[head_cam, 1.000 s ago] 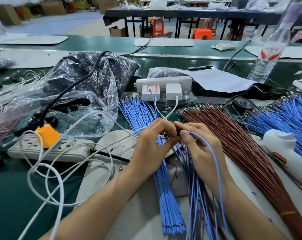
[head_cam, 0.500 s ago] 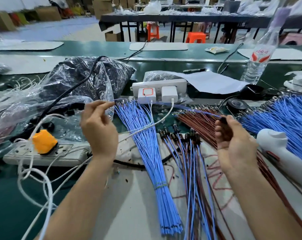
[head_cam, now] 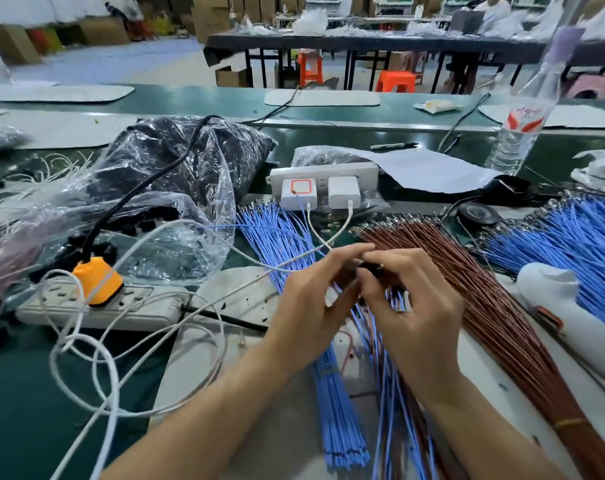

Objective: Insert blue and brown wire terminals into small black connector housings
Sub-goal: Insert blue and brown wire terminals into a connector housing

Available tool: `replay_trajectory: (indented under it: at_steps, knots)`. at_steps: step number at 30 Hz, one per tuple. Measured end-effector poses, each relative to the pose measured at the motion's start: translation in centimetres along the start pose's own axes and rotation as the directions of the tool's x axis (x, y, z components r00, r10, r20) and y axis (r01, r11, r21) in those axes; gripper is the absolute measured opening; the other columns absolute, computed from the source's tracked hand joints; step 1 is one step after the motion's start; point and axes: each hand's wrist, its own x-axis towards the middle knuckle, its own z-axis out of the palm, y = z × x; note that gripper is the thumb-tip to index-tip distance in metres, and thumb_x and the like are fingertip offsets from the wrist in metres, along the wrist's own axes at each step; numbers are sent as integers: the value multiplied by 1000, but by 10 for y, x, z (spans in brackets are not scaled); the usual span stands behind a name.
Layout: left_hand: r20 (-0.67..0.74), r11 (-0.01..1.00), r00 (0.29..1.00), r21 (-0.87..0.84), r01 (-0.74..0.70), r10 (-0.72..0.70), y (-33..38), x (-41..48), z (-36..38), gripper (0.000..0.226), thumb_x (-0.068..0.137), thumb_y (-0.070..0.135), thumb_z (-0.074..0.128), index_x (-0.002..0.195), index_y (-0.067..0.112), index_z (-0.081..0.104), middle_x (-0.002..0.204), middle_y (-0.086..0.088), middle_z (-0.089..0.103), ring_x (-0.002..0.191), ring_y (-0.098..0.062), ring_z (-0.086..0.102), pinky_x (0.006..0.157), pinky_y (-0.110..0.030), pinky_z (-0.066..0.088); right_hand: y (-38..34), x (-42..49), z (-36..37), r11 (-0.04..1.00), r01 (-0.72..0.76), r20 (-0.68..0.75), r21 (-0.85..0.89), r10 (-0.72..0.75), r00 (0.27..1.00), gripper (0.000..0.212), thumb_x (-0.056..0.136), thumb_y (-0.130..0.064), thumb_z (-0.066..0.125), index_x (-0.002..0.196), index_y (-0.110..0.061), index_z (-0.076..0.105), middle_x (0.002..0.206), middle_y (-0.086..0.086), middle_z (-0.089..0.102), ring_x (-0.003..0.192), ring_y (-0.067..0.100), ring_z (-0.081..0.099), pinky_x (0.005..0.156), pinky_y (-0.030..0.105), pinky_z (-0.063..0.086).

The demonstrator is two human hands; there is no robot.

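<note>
At the table's near edge, a blue bundle (head_cam: 332, 393) lies on a pale mat (head_cam: 204, 368), and beside it to the right are loose blue and brown wires (head_cam: 387, 410) running under the hands. Above them, mid-table, the right hand (head_cam: 415, 306) pinches a small black housing (head_cam: 372, 268) between thumb and fingertips. The left hand (head_cam: 315, 306) meets it, thumb and forefinger drawn together at the housing's end. Blur hides whether they grip a wire or the housing itself.

A brown bundle (head_cam: 495, 306) fans out just right of the hands, and a white tool (head_cam: 571, 323) lies near the right edge. Toward the left edge is a power strip (head_cam: 96, 308) with an orange plug (head_cam: 98, 277), amid loops of white cable (head_cam: 86, 358).

Farther back sit plastic bags (head_cam: 176, 188) on the left, a white strip (head_cam: 323, 174) with two chargers in the middle, and a second blue bundle (head_cam: 571, 237) and a tape roll (head_cam: 478, 214) on the right. Behind these are a paper sheet (head_cam: 429, 171), a marker (head_cam: 393, 145) and a bottle (head_cam: 516, 133).
</note>
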Motion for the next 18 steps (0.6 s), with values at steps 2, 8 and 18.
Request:
replay_trajectory:
  at_steps: [2,8,18]
  knots:
    - [-48,997,997,-53,58,-60,-3,0,0,23,90,7,60,112,8,66,99,8,68,88,-1,67,81,-15,51,-1,-1,-1,1000,-26,-28,15,27,999,15,86,-6,67,99,1,68,92,4,65,82,11,61,79,19,50]
    - [-31,996,997,-49,72,-73,-9,-1,-2,14,92,10,61,104,5,67,88,0,72,80,-4,68,75,-25,56,-3,-1,-1,999,-8,-28,40,9,1000,16,82,-7,70,94,3,67,87,7,65,76,10,60,77,15,49]
    - [-56,997,998,-77,20,-25,-9,0,-1,12,89,10,63,94,0,67,91,-6,66,83,-18,66,71,-39,55,-4,0,-3,999,-26,-11,24,26,1000,15,83,-11,71,87,3,67,83,7,63,71,16,59,68,24,51]
